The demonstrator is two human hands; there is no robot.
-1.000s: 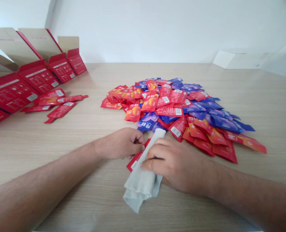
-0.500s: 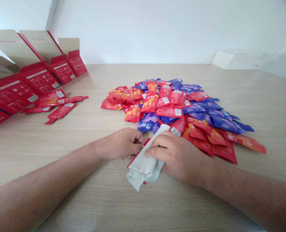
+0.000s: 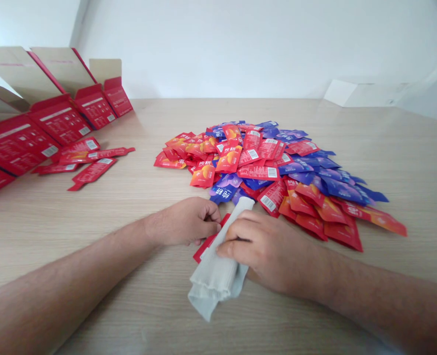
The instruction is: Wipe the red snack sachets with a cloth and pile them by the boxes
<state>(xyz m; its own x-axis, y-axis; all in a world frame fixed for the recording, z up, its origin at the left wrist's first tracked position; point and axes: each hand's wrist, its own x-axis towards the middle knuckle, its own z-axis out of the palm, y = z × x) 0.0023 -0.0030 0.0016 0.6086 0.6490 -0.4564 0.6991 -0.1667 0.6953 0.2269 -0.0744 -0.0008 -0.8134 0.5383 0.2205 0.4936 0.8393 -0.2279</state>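
On the pale wood tabletop (image 3: 406,162), just by the big pile of packets (image 3: 262,162), the left hand (image 3: 183,222) pinches a red packet (image 3: 202,251) down while the right hand (image 3: 270,246) grips a grey cloth (image 3: 213,281) on it, which looks like wiping and needs a firm, flat hold.

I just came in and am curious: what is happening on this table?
A person works with two bare hands at a wooden table. The left hand holds a red sachet by its edge on the table, while the right hand presses a folded grey cloth onto it. Just beyond lies a pile of red and blue sachets. Open red boxes stand at the far left, with a few loose sachets before them.
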